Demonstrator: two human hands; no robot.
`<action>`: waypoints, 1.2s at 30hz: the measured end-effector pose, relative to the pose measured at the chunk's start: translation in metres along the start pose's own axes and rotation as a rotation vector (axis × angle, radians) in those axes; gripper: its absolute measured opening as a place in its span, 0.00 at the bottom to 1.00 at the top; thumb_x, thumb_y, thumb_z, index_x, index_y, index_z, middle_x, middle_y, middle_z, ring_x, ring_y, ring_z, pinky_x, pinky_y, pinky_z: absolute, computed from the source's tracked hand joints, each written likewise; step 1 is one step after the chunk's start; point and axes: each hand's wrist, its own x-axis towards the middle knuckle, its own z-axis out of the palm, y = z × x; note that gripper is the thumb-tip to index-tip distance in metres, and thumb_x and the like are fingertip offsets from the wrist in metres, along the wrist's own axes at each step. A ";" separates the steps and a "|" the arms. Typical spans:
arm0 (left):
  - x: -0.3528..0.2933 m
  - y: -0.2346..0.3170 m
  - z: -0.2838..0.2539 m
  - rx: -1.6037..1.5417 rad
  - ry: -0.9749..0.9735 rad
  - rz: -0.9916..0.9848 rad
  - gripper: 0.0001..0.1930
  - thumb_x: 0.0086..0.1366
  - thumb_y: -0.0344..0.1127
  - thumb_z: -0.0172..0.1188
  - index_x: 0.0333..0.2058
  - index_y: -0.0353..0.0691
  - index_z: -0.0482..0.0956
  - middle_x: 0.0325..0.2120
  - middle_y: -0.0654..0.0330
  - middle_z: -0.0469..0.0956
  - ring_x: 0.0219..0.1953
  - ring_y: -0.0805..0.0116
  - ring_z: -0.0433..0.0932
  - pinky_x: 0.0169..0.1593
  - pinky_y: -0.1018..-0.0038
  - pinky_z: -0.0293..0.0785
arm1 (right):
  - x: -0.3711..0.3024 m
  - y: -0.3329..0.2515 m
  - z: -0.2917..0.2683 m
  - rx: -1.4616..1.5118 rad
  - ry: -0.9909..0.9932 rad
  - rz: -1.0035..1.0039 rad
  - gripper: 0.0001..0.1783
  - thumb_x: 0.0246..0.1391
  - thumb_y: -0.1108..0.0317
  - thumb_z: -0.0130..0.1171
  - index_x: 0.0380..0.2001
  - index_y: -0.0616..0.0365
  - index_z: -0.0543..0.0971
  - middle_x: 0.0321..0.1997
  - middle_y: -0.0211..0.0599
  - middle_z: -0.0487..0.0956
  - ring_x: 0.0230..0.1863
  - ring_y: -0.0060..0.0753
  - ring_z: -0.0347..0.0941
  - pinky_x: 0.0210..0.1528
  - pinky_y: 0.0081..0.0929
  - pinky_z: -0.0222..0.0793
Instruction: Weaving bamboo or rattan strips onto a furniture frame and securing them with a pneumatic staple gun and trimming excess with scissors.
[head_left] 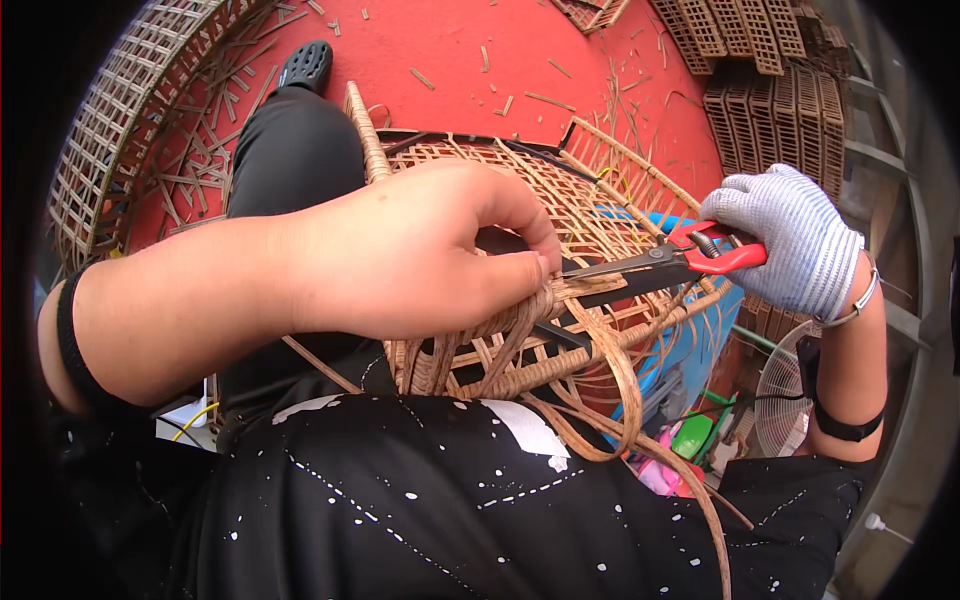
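Observation:
My right hand (790, 240), in a striped white-and-grey work glove, grips red-handled snips (655, 257). Their narrow dark blades point left and reach close to the fingertips of my bare left hand (420, 250). Thumb and forefinger of that hand pinch a rattan strand (548, 300) at a wrapped bar of the work. Below both hands lies a woven rattan piece (490, 155) with an open lattice and black flat bars, held across my lap. A loose rattan strand (628, 390) loops down from the wrapped bar over my shirt. My left palm hides part of the weave.
A large woven lattice piece (120, 110) stands at the left. Cut rattan scraps (200, 160) litter the red floor (430, 40). Stacked woven panels (775, 120) are at the far right. A fan (785, 385) and a blue surface (690, 355) show beyond the work.

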 end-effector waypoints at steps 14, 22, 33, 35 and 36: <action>0.006 -0.018 0.015 -0.034 0.154 0.209 0.13 0.67 0.34 0.50 0.40 0.30 0.79 0.35 0.46 0.80 0.42 0.54 0.81 0.49 0.63 0.76 | 0.017 -0.009 -0.024 -0.206 -0.099 0.007 0.15 0.41 0.62 0.72 0.35 0.48 0.83 0.29 0.33 0.78 0.34 0.41 0.77 0.43 0.37 0.65; 0.006 -0.020 0.020 -0.006 0.214 0.290 0.13 0.67 0.36 0.52 0.34 0.30 0.78 0.33 0.45 0.78 0.43 0.49 0.78 0.50 0.60 0.74 | 0.023 -0.002 -0.016 -0.158 -0.163 -0.010 0.13 0.44 0.61 0.72 0.35 0.48 0.82 0.30 0.34 0.78 0.35 0.43 0.78 0.42 0.39 0.69; 0.003 -0.011 0.014 0.054 0.090 0.172 0.04 0.69 0.27 0.53 0.39 0.33 0.76 0.47 0.52 0.76 0.53 0.58 0.74 0.60 0.64 0.69 | 0.012 -0.015 -0.026 0.014 -0.313 0.078 0.12 0.47 0.61 0.70 0.35 0.52 0.84 0.27 0.39 0.81 0.29 0.48 0.80 0.33 0.39 0.76; 0.002 -0.012 0.015 0.055 0.091 0.164 0.05 0.69 0.27 0.53 0.39 0.33 0.76 0.47 0.52 0.76 0.53 0.58 0.75 0.60 0.64 0.69 | 0.012 -0.021 -0.029 -0.028 -0.289 0.074 0.13 0.46 0.61 0.71 0.35 0.52 0.83 0.28 0.38 0.80 0.30 0.47 0.80 0.35 0.39 0.75; 0.001 -0.012 0.015 0.055 0.093 0.160 0.05 0.70 0.27 0.53 0.39 0.33 0.76 0.46 0.52 0.76 0.53 0.58 0.75 0.60 0.64 0.69 | 0.012 -0.024 -0.029 -0.046 -0.305 0.121 0.13 0.46 0.61 0.71 0.36 0.51 0.83 0.28 0.38 0.80 0.30 0.47 0.79 0.36 0.40 0.75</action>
